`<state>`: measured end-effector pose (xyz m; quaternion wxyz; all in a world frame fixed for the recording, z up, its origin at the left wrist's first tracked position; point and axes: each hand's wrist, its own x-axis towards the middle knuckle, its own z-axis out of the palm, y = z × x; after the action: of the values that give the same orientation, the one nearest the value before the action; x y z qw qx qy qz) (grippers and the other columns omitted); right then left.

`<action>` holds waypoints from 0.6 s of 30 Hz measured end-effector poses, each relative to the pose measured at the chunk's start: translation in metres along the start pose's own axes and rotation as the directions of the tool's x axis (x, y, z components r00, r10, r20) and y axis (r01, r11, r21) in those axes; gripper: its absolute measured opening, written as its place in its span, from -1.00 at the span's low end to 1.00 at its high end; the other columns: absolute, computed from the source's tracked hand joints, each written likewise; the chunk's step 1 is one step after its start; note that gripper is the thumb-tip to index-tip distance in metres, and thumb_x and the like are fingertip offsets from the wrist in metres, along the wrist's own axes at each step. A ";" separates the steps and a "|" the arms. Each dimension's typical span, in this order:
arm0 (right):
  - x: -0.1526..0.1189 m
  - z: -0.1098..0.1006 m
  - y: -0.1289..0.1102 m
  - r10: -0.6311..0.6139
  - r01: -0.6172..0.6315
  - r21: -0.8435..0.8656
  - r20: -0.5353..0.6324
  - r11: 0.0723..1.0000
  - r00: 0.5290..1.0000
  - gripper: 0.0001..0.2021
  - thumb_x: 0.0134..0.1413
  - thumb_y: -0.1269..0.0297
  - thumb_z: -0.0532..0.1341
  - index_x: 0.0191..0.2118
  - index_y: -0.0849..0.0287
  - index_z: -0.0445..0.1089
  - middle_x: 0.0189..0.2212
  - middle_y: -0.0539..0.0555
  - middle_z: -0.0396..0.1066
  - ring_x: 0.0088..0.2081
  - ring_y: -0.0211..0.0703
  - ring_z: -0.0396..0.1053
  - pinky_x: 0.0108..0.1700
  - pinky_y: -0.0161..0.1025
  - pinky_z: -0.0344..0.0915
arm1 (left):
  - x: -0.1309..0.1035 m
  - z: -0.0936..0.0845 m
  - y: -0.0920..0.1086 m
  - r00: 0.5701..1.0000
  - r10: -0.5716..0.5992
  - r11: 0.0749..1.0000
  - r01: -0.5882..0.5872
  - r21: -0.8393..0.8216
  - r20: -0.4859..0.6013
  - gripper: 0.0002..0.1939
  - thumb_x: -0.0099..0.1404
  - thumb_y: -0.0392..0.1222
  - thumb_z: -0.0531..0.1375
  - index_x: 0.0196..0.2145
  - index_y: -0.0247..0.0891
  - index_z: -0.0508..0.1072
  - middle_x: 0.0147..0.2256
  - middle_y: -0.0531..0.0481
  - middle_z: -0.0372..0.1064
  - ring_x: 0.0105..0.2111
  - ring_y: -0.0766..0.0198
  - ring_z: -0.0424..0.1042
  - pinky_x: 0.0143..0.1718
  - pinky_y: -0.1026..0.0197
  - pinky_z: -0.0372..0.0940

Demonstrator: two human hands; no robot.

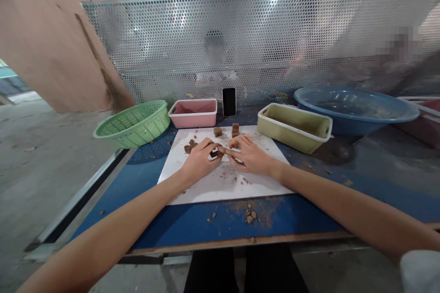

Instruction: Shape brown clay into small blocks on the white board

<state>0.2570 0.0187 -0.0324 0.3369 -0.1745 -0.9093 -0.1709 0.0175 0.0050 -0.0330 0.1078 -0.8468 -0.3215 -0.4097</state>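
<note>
My left hand (200,161) is over a white board (192,192), its thumb and fingers closed around a small dark brown block (215,153) that looks like clay or packed soil. From the other side, my right hand (250,154) meets it, thumb and forefinger tips drawn together at the block's right edge. My fingers cover part of the block. Just beyond my hands stand a brown cube (217,132) and a small stack of brown cubes (235,130). Left of my left hand lie crumbly brown lumps (190,146). Loose crumbs dot the board.
Behind the board are a green basket (137,126), a pink bin (195,120), an upright phone (229,101), an olive bin (292,129) and a wide blue basin (357,107). A perforated metal panel (165,46) backs the blue table (154,226). Small stones (250,215) lie near the front edge.
</note>
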 end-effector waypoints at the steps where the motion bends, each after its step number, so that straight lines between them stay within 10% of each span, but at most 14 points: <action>1: 0.000 0.000 0.000 -0.012 0.012 0.008 -0.008 1.000 1.000 -0.41 0.44 0.34 0.14 0.49 -0.06 0.11 -0.06 0.16 0.37 -0.04 0.03 0.28 0.02 0.01 0.21 | 0.000 -0.001 0.000 1.000 -0.001 1.000 0.001 -0.004 0.003 -0.90 0.36 -0.32 0.29 -0.15 -0.26 0.53 -0.27 -0.02 0.41 -0.28 0.24 0.48 -0.16 0.20 0.44; 18: 0.000 -0.004 -0.001 0.045 0.005 0.260 -0.184 0.966 0.982 -0.28 0.36 0.45 0.17 0.49 -0.32 0.07 -0.10 0.07 0.32 -0.06 -0.05 0.32 0.03 0.03 0.30 | 0.001 -0.008 0.006 0.992 -0.035 0.994 0.022 -0.108 -0.124 -0.81 0.41 -0.24 0.32 -0.04 -0.24 0.54 -0.24 -0.02 0.43 -0.28 0.28 0.46 -0.18 0.20 0.44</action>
<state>0.2585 0.0164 -0.0298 0.4430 -0.1212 -0.8860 -0.0630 0.0165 -0.0024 -0.0267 0.0767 -0.8193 -0.3039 -0.4802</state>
